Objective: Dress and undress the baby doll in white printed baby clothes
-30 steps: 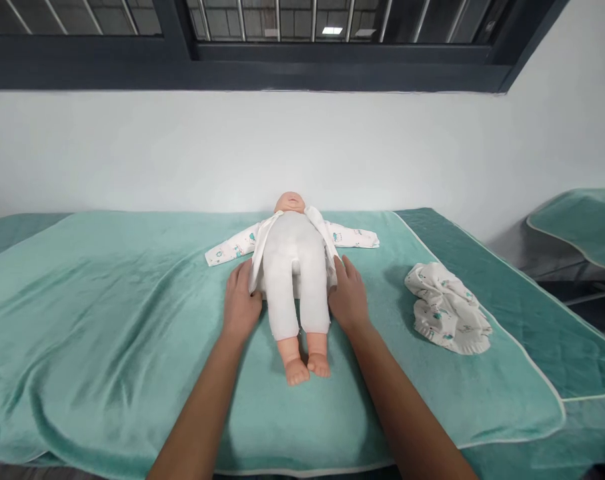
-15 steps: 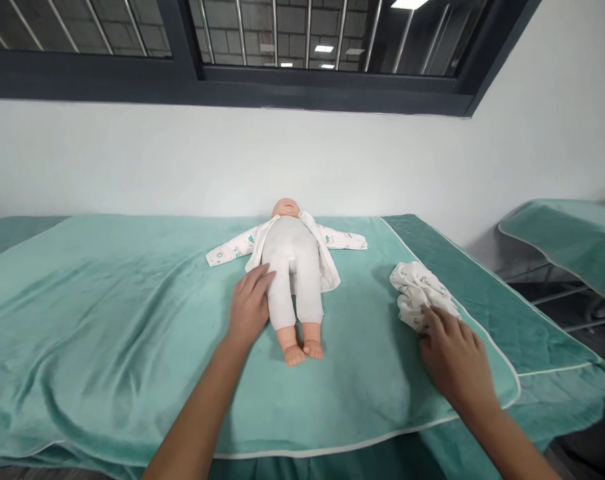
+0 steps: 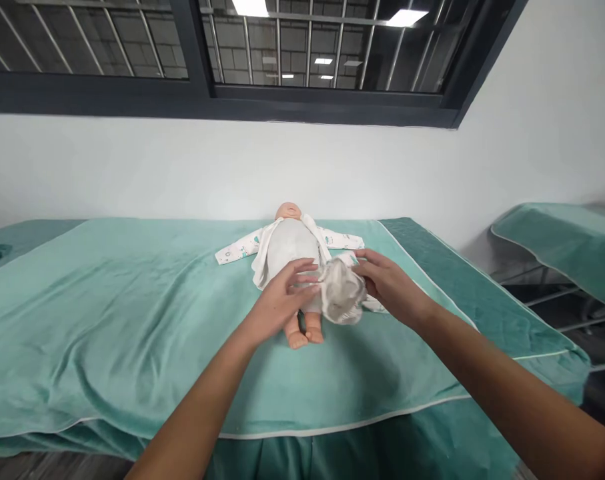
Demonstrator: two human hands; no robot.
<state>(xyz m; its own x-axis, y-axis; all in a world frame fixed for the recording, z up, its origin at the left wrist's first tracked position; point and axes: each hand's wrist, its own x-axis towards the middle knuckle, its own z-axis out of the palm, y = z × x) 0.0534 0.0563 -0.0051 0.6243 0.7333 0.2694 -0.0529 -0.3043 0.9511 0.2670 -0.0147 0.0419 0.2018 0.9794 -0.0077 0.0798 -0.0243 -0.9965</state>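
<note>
A baby doll (image 3: 291, 248) lies on its back on the green towel (image 3: 107, 307), head toward the wall, in an open white printed shirt with the sleeves spread sideways. Over its legs I hold a crumpled white printed garment (image 3: 341, 292) between both hands. My right hand (image 3: 389, 283) grips its right side with closed fingers. My left hand (image 3: 281, 301) pinches its left edge, fingers stretched toward it. The doll's bare feet (image 3: 303, 335) show below the garment.
The table runs along a white wall under a dark-framed window (image 3: 232, 60). A second table with a green cover (image 3: 567, 240) stands at the right, a gap between them. The towel's white-piped front edge (image 3: 332, 427) hangs near me.
My right hand left the doll's hip, reached right to the crumpled garment and brought it over the doll's legs. My left hand rose from the doll's side to meet it.
</note>
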